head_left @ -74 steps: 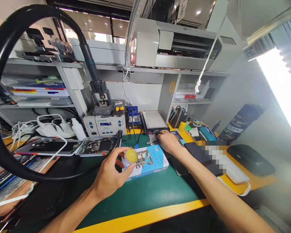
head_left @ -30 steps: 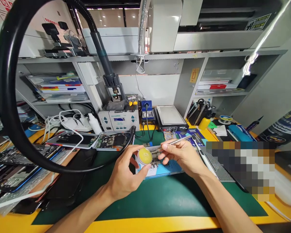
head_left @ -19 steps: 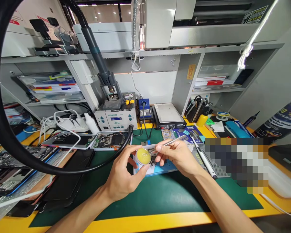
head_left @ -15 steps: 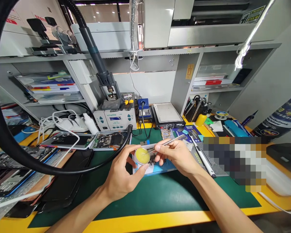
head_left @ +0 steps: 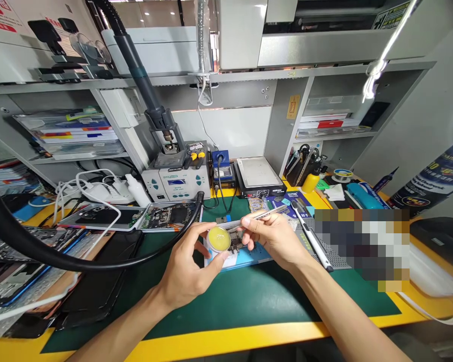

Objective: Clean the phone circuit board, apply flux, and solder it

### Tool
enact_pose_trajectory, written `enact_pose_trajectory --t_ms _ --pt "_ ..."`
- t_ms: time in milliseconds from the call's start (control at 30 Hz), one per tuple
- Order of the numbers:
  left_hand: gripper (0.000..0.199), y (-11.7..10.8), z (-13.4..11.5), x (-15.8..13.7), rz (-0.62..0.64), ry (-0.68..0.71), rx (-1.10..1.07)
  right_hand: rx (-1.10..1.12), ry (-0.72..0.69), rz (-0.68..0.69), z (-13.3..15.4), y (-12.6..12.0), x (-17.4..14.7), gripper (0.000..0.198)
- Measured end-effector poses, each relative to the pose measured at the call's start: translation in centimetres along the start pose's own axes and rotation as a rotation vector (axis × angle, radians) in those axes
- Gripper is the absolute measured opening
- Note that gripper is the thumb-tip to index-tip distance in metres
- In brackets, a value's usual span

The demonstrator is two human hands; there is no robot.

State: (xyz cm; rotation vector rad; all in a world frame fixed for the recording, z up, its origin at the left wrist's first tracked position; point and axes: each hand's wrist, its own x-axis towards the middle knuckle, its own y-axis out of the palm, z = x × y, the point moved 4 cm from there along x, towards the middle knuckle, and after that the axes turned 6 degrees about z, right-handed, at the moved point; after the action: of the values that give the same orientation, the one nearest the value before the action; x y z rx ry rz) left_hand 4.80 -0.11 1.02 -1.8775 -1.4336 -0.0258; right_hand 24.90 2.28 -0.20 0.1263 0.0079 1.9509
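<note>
Between the thumb and fingers of my left hand (head_left: 191, 269) is a small round tin of yellow paste (head_left: 219, 239), its open top tilted toward me. My right hand (head_left: 274, 239) pinches metal tweezers (head_left: 271, 212), their tips pointing left beside the tin's rim; whether they touch it I cannot tell. Under and just behind both hands lies a blue and white flat pad or box (head_left: 249, 258). On it sits a circuit board (head_left: 235, 244), partly covered by the tin and my right fingers.
A thick black hose (head_left: 98, 264) loops across the left side. At the back stand a hot-air station (head_left: 178, 183) and a flat heating plate (head_left: 260, 176). A white pen-shaped tool (head_left: 312, 239) lies right of my right hand. Stacked phone or tablet parts (head_left: 98, 281) fill the left.
The view has shifted slightly, so the bench appears a little further left and up. Both hands keep their grips on the tin and the tweezers, with only slight movement.
</note>
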Motion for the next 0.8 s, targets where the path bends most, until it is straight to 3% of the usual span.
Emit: enact_pose_trajectory --t_ms 267,500,800 --pt "0.043 -0.1 0.2 0.3 -0.005 0.053 0.104 -0.303 0.05 -0.151 0.4 -2.5 -0.3 0.025" --pt "0.045 0.0 0.3 0.4 0.031 0.063 0.214 -0.48 0.096 -0.085 0.1 -1.1 -0.7 0.028" --pt "0.046 0.5 0.6 0.3 0.104 0.058 0.262 -0.513 0.049 -0.057 0.6 -0.3 -0.7 0.027"
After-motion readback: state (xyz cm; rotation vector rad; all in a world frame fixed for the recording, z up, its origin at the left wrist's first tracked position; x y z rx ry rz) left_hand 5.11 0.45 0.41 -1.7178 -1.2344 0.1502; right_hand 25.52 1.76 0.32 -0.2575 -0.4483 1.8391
